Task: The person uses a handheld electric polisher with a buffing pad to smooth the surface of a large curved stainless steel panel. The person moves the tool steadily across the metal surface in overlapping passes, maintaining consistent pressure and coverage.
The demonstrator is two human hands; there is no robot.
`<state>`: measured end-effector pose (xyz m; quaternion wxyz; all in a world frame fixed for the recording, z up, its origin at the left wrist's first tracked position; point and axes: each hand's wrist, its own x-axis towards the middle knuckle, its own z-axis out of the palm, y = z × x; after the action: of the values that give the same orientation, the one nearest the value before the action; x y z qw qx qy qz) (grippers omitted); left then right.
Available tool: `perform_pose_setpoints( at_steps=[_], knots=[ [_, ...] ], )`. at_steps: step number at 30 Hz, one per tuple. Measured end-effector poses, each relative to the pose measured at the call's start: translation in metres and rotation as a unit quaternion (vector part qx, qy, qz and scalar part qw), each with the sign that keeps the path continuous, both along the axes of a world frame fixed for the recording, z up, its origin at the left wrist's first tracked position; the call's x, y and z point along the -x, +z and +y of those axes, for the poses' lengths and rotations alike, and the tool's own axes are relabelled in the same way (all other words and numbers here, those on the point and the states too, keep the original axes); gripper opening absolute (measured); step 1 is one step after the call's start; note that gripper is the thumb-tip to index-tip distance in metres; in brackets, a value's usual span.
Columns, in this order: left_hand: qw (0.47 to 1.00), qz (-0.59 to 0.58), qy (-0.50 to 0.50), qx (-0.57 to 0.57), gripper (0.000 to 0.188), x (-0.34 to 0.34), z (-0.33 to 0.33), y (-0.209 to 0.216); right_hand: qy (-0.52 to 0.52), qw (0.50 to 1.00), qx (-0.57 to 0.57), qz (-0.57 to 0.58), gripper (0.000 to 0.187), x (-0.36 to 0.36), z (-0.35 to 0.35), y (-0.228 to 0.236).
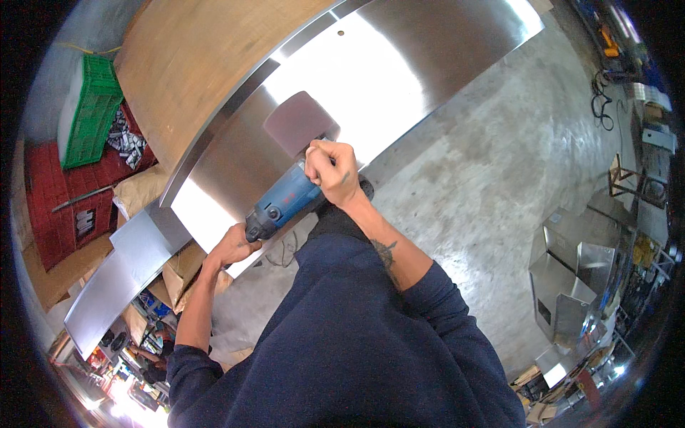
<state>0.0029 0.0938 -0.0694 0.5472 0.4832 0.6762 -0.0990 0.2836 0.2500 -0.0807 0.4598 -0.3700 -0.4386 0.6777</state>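
Note:
A blue drum sander (284, 198) with a wide reddish-brown abrasive drum (300, 125) is over a shiny steel sheet (235, 146). My right hand (332, 171) is closed around its front grip, just behind the drum. At the rear end of the tool, my left hand (234, 247) is closed on the body, its fingers partly hidden. The drum appears to rest on the sheet, though the contact is hidden beneath it. The steel sheet has a raised rim along its far side and a small round hole near its far edge.
A wooden board (185, 64) lies beyond the sheet. On the left are a green crate (91, 118), red crates (61, 192) and a bent metal panel (118, 267). Concrete floor (471, 185) stretches right, toward metal parts (564, 285) and a black cable (601, 103).

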Motion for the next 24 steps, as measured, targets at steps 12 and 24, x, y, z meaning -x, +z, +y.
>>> perform_pose_setpoints(
  at_steps=[12, 24],
  knots=[
    [0.999, -0.029, 0.005, -0.038, 0.040, -0.093, 0.086, 0.003, -0.002, 0.999, 0.022, 0.032, 0.040, -0.089, 0.086, 0.000],
    [0.998, -0.060, 0.013, -0.032, 0.041, -0.154, 0.160, -0.012, 0.022, 1.000, 0.022, 0.004, 0.040, -0.164, 0.166, 0.000]
  ],
)
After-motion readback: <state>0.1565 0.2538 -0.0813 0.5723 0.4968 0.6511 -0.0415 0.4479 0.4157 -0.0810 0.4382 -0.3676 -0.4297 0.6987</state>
